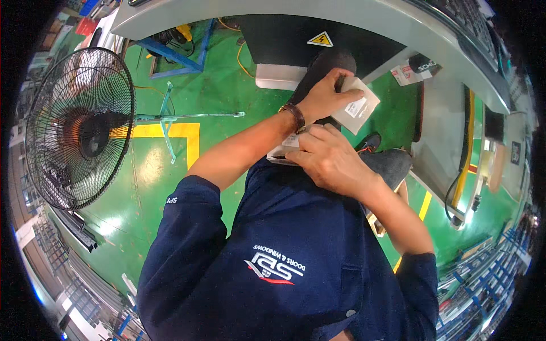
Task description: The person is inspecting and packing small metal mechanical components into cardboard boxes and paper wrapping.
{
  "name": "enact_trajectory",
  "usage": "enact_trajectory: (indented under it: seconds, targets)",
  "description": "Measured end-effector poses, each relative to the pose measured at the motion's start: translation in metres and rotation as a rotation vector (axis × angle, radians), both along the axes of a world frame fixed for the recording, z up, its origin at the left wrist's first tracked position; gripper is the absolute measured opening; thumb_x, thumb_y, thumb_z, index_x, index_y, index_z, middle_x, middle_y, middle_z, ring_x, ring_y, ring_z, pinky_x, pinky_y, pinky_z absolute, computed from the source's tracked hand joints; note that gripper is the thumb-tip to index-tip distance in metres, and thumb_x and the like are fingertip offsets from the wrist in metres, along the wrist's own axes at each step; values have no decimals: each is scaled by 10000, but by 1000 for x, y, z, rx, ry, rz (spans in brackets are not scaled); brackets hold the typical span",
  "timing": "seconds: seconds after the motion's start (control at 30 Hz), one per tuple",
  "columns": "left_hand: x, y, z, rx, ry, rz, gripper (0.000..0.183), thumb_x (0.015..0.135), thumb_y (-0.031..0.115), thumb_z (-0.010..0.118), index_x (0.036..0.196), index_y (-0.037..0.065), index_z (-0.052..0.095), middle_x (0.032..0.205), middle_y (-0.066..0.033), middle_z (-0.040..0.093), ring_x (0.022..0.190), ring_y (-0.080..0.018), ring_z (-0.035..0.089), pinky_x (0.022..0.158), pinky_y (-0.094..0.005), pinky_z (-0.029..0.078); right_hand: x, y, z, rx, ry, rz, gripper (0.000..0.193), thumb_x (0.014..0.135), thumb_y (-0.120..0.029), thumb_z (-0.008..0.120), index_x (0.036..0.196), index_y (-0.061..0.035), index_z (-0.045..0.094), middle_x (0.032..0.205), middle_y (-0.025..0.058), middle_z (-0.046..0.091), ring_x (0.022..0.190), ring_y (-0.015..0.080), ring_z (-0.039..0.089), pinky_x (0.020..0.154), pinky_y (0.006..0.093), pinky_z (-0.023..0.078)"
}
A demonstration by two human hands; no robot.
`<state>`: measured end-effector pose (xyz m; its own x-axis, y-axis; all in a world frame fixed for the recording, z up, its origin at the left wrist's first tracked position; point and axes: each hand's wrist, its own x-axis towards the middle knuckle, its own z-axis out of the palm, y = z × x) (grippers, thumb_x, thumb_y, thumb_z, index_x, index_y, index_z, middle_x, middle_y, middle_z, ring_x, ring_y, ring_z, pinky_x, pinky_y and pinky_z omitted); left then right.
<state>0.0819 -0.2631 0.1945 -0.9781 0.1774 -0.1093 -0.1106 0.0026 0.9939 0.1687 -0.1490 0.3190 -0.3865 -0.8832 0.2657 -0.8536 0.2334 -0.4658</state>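
My left hand (325, 98), with a dark bracelet at its wrist, holds a pale, flat packet or small box (364, 111) bearing a white printed label. The thumb presses on its top face, and the other fingers curl at the far edge. Closer to my body, my right hand (330, 154) is closed with bent fingers at a second pale small box (277, 153), which rests over my lap. A dark slit shows along that box's near side. My right fingers cover part of it, so its full shape is hidden.
A black standing fan (79, 128) is at the left on the green floor (153, 213). A grey machine (318, 40) with a yellow warning triangle rises ahead of my knees. A blue metal frame (176, 65) stands beyond the fan; racks of long profiles (478, 290) line the lower right.
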Motion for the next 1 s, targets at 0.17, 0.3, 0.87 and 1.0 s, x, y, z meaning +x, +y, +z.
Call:
enact_trajectory:
  seconds: [0.17, 0.3, 0.87, 1.0]
  targets:
    - [0, 2, 2, 14, 53, 24, 707, 873, 466, 857, 1369, 49, 575, 1183, -142, 710, 1046, -230, 709, 925, -360, 560, 0, 2, -4, -18, -16, 22, 321, 752, -109, 755, 1072, -96, 783, 924, 53, 586, 994, 273, 593, 874, 399, 502]
    - [0, 2, 8, -18, -16, -30, 569, 942, 333, 834, 1374, 74, 568, 1255, -93, 644, 1162, -186, 623, 1001, -342, 517, -3, 5, 0, 6, -12, 38, 309, 768, -116, 746, 1073, -93, 787, 917, 54, 579, 978, 271, 585, 870, 403, 500]
    - [4, 1, -2, -11, 37, -14, 700, 873, 451, 855, 1376, 52, 576, 1185, -140, 719, 1038, -231, 715, 912, -366, 566, -7, 17, 11, 154, -15, 62, 341, 744, -101, 752, 1084, -104, 781, 920, 25, 567, 964, 233, 554, 862, 392, 453]
    - [1, 6, 9, -7, 41, -25, 689, 876, 428, 860, 1370, 40, 578, 1173, -129, 720, 1029, -211, 709, 913, -353, 568, -5, 23, 19, 188, 4, 47, 345, 733, -82, 757, 1077, -104, 778, 922, 30, 567, 970, 237, 557, 863, 394, 455]
